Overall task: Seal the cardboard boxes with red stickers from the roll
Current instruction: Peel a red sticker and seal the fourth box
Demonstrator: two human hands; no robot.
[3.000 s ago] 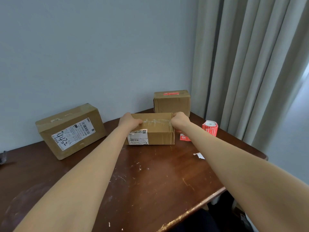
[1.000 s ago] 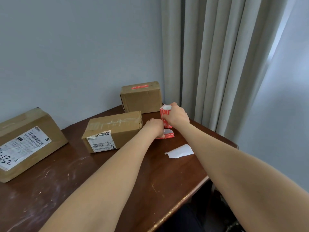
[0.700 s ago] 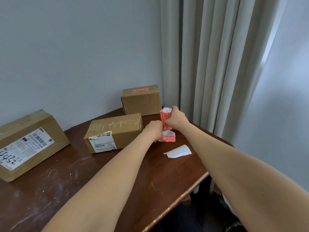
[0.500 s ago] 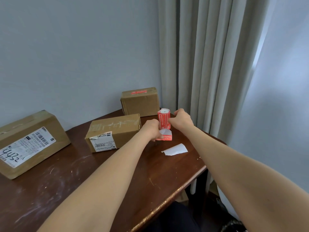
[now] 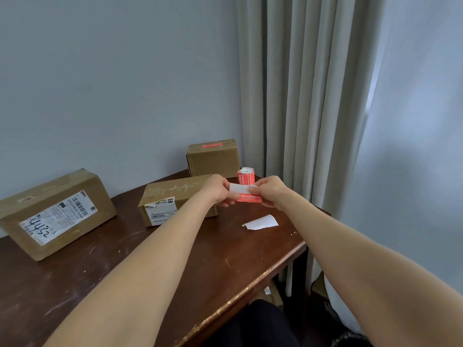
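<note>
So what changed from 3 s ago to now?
Both hands left the middle box and went right to the sticker roll. The right hand gripped the roll, then let it go; it stands on the table. Now the left hand and right hand pinch a red sticker with white backing, lifted off the table. The large box, far box and white scrap stayed put.

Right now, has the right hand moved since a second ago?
Yes. The right hand has left the red paper sticker roll by the far brown cardboard box and drawn back toward the person.
</note>
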